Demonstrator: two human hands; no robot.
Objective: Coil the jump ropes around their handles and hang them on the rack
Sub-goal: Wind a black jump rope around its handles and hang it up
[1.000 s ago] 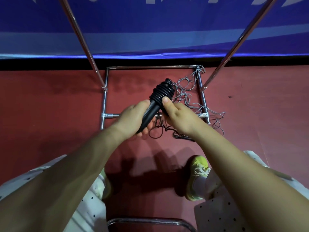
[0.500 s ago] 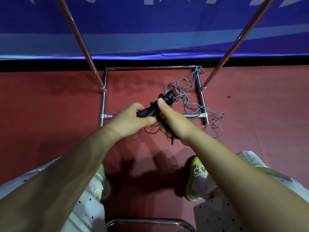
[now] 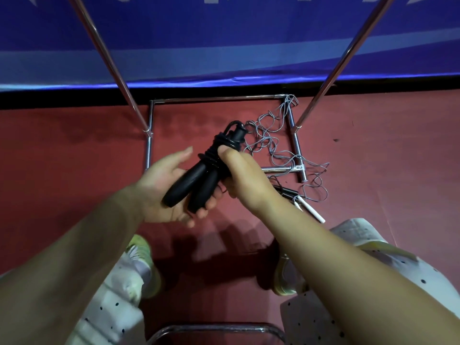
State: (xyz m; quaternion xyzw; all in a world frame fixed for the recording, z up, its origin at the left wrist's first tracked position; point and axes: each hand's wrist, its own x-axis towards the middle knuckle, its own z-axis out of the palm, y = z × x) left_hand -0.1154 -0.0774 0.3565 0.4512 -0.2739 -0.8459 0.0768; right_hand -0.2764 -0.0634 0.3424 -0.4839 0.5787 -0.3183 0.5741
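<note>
Coiling is finishing: your right hand (image 3: 245,180) is gripping the wrapped black jump rope (image 3: 209,168), your open left hand (image 3: 164,188) cradling its handles. Next, I judge, you're lifting it to the rack (image 3: 107,53).

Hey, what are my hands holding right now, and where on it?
Both hold the coiled black jump rope: the right hand pinches the wound cord at mid-handle, and the left hand cradles the handles' lower ends from beneath.

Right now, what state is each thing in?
Black jump rope: coiled round its paired handles, held in both hands.
Grey rope: loose, tangled on the floor.
Left hand: open, cradling the handles.
Right hand: gripping the coil.
Rack: nothing visibly hung.
</note>
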